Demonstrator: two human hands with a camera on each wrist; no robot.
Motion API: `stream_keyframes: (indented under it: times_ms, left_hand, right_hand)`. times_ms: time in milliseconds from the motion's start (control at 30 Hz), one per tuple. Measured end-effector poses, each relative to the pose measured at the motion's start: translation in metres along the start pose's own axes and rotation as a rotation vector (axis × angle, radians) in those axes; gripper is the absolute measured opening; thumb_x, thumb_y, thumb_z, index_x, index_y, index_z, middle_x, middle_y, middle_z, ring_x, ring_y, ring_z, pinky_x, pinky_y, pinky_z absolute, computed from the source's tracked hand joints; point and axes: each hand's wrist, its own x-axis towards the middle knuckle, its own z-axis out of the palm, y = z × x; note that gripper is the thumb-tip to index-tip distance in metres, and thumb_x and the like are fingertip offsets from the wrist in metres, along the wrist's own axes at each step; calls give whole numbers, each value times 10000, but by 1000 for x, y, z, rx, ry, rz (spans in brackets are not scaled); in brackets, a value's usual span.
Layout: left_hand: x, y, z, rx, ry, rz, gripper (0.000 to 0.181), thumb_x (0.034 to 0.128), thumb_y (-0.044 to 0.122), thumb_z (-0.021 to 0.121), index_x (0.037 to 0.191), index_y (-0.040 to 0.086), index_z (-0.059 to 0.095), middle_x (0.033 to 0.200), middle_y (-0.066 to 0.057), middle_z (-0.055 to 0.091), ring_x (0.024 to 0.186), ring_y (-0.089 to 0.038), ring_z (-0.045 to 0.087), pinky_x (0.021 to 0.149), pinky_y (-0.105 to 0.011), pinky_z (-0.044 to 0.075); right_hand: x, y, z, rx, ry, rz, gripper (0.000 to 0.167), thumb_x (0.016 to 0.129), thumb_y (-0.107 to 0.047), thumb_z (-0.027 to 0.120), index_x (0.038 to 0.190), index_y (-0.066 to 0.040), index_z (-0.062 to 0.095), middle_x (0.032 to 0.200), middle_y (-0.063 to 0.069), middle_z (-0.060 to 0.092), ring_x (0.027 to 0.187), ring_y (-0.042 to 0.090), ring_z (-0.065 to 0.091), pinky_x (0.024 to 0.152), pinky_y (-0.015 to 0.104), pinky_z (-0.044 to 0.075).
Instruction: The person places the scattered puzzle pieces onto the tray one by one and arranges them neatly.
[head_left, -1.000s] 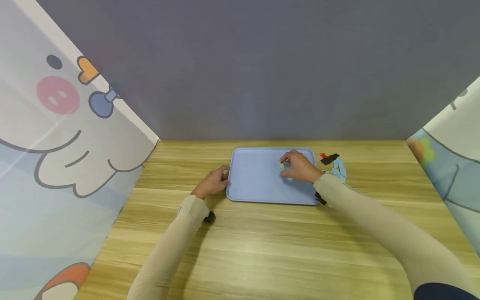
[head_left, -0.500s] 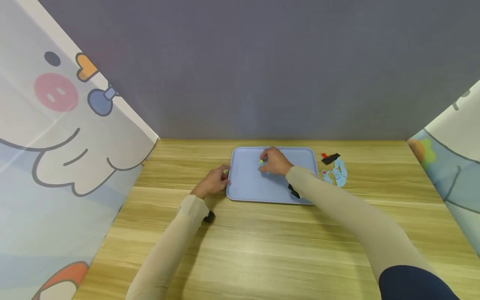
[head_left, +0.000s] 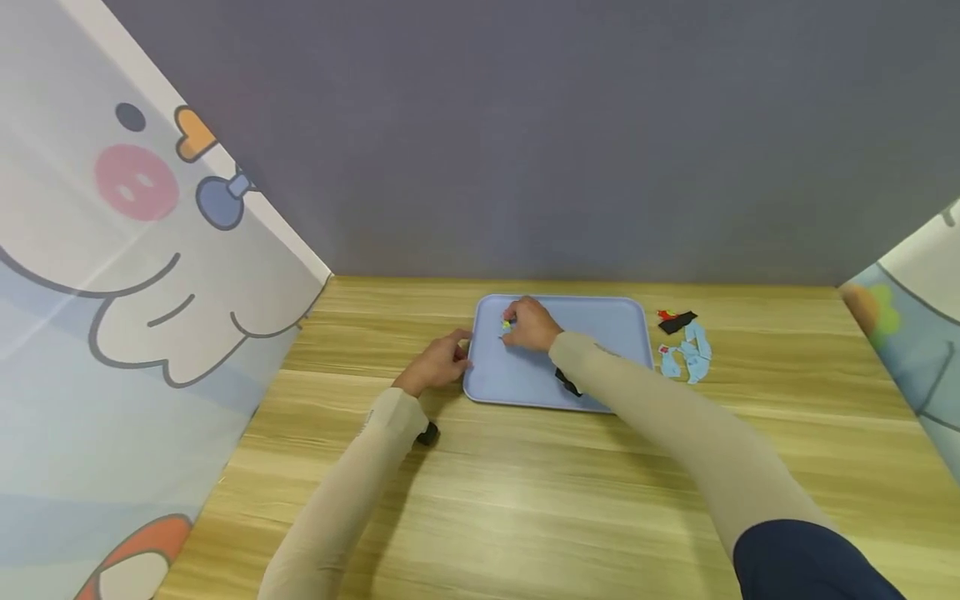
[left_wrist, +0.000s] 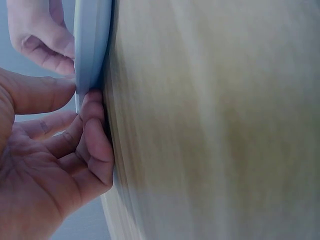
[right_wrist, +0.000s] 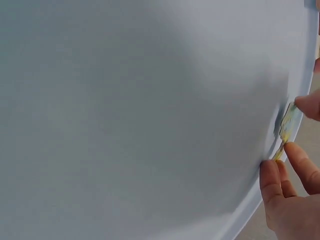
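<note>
My left hand (head_left: pixel 437 364) grips the left rim of a light-blue tray (head_left: pixel 517 383). In the left wrist view, the thumb presses the rim (left_wrist: pixel 91 50) while curled fingers rest against its underside. Over the tray's left part, my right hand (head_left: pixel 532 325) pinches a small flat puzzle piece (head_left: pixel 506 327), light blue with yellow. The right wrist view shows this puzzle piece (right_wrist: pixel 286 125) between thumb and fingertips, close to the tray surface. Whether it touches the tray I cannot tell.
Right of the tray, several light-blue flat pieces (head_left: pixel 696 357) lie on the wooden table (head_left: pixel 525 500). A black piece (head_left: pixel 677 322) and a red one (head_left: pixel 665 315) lie just behind them. A grey panel (head_left: pixel 525 150) stands behind the table.
My right hand has moved left across the tray, carrying the puzzle piece from the right half to near the left rim. The left hand stays on the rim. The head view has shifted slightly.
</note>
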Motion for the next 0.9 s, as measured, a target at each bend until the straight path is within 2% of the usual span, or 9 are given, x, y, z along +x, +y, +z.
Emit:
stream_keyframes:
  times_ms: [233,400,667,900]
  left_hand:
    - [1,1,2,-6,-16,-22,505,902,57,613,1366,26,414,930,-111,630,817,-200,599,720,-325,500]
    - [1,0,0,-7,-13,-27,505,901,53,615,1365,27,417,921,-103,631,805,-191,599,710,-318,498]
    - [0,4,0,-1,-7,-12,495,895,43,615,1352,13,428,916,-116,637,804,-201,602,714,-322,500]
    - [-1,3,0,14,2,-31,499,894,59,622,1353,22,429,940,-130,634,824,-212,597,736,-334,496]
  right_hand:
    - [12,-2,5,5,-12,49,400,694,-134,805,1047,5,678,1062,136,575,1028,285,495,916,373,405]
    - [16,-3,9,-12,-20,37,381,705,-116,788,1050,9,682,1095,151,561,1080,312,461,947,383,378]
    - [6,2,-2,-5,3,-66,373,712,-66,762,1065,23,688,1117,153,588,1107,302,490,977,388,360]
    - [-11,16,-25,31,27,-23,328,754,-57,733,1067,24,678,1103,142,562,1019,289,514,908,410,409]
